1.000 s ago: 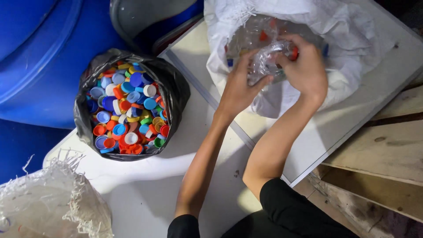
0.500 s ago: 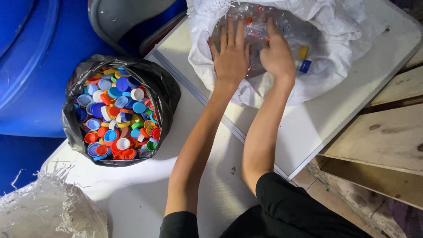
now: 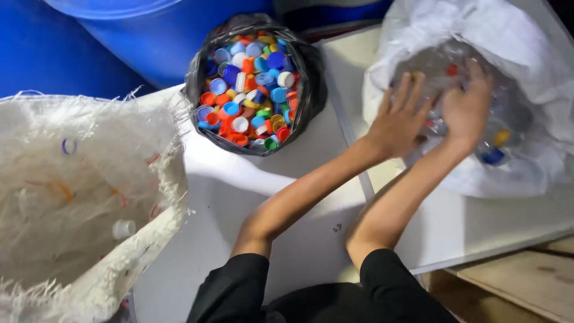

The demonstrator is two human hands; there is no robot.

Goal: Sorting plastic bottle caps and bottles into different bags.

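Observation:
Both of my hands reach into a white woven sack [image 3: 538, 72] at the upper right that holds several clear plastic bottles [image 3: 430, 66] with coloured caps. My left hand [image 3: 399, 119] lies flat on the bottles with its fingers spread. Just to its right, my right hand [image 3: 466, 104] rests on the bottles too, fingers apart. Neither hand visibly grips a bottle. A black bag [image 3: 311, 84] full of several loose bottle caps [image 3: 251, 90] in blue, red, orange, white and green stands to the left of my hands.
A large white woven sack [image 3: 78, 197] lies open at the left with a white cap [image 3: 124, 228] inside. Blue barrels [image 3: 149, 42] stand behind the cap bag. The bags rest on a white surface [image 3: 239, 197]. Wooden planks [image 3: 526, 281] show at the lower right.
The view has swung left and down, bringing the big white sack into sight. My hands stay in the bottle sack, now spread flat on the bottles, where a second ago they gripped a bottle.

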